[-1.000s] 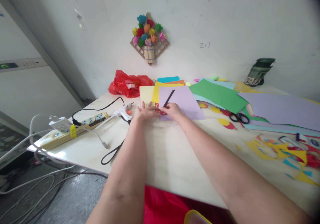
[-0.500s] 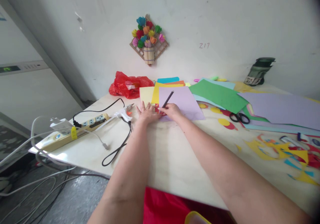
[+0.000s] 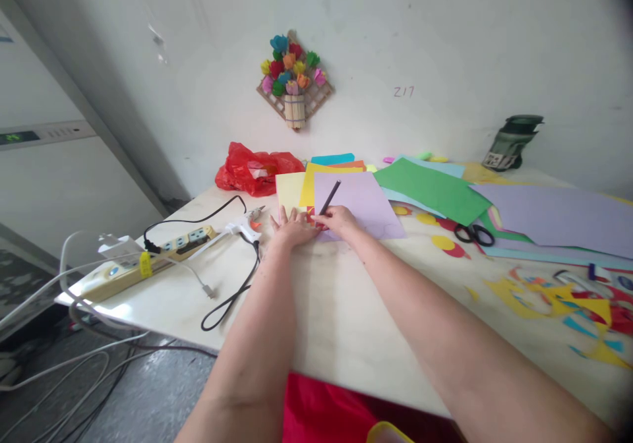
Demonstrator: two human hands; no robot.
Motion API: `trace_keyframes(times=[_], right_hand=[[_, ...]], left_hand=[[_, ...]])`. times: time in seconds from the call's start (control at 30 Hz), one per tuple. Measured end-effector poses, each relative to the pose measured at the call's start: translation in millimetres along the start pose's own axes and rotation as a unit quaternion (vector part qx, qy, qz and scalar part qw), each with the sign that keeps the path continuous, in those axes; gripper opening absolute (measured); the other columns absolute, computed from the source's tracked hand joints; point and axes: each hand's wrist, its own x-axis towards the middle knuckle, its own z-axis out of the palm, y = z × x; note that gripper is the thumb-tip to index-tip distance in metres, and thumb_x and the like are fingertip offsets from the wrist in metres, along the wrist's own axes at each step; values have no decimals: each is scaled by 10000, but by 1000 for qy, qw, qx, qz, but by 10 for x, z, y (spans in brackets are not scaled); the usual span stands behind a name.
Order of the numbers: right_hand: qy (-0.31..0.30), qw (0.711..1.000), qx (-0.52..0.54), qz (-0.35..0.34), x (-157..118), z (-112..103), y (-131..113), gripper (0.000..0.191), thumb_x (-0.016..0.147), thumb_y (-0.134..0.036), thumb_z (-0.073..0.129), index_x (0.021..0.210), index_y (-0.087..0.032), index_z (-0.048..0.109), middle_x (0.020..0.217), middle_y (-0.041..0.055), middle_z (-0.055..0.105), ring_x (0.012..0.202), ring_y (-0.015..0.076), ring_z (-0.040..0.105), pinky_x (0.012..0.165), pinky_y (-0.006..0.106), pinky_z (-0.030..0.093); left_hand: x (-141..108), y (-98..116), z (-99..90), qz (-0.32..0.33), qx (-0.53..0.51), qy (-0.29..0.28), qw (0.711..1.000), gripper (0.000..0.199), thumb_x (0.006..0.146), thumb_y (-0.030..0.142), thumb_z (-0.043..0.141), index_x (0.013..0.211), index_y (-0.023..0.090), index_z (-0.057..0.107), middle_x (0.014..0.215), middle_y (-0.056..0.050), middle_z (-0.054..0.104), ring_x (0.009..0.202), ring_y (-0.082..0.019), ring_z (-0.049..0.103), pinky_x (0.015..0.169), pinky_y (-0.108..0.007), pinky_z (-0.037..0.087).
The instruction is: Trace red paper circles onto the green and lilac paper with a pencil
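My right hand (image 3: 341,221) is closed around a dark pen (image 3: 330,196), which leans up and to the right. It rests on the left part of a light purple paper sheet (image 3: 366,196). Beside it, my left hand (image 3: 295,229) lies flat with fingers spread, pressing down at the sheet's left edge. A small red and yellow paper piece (image 3: 310,212) shows between the two hands, partly hidden by the fingers. Yellow paper (image 3: 309,180) and cream paper (image 3: 287,189) lie behind them. Faint drawn lines appear on the purple sheet, right of my right hand.
Left of my hands are a hot glue gun (image 3: 250,225) and a power strip (image 3: 163,255) with cords. A red plastic bag (image 3: 247,173) sits behind. On the right lie scissors (image 3: 473,234), green paper (image 3: 430,189), yellow paper scraps (image 3: 529,295) and a dark bottle (image 3: 512,143).
The pen's top has tipped slightly to the left while my right hand stays almost in place. My left hand keeps its flat position on the paper.
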Motion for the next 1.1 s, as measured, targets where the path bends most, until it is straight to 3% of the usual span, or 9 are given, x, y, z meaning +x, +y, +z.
trace_keyframes(times=[0.4,0.67,1.1], right_hand=[[4,1000,-17,-11,19,5,1,278,636,-455,604,727,-200,667,654,27,667,628,132,612,585,204,451],[7,997,-70,-15,51,13,51,400,616,-573,540,690,-198,655,621,15,648,575,116,579,518,188,397],[22,996,-87,-17,110,40,86,381,609,-562,551,701,-208,658,647,15,655,575,116,575,503,188,380]], left_hand=[[-42,26,-45,-7,-5,-9,1000,725,685,667,278,1308,301,225,1422,3,86,1245,-318,-148,930,-611,-63],[-26,38,-22,-16,-11,-1,1000,797,648,708,285,1316,277,219,1420,-2,95,1245,-322,-153,929,-608,-77],[-27,39,-34,-14,-17,-6,1000,809,636,713,301,1315,281,223,1421,2,87,1243,-316,-164,939,-602,-70]])
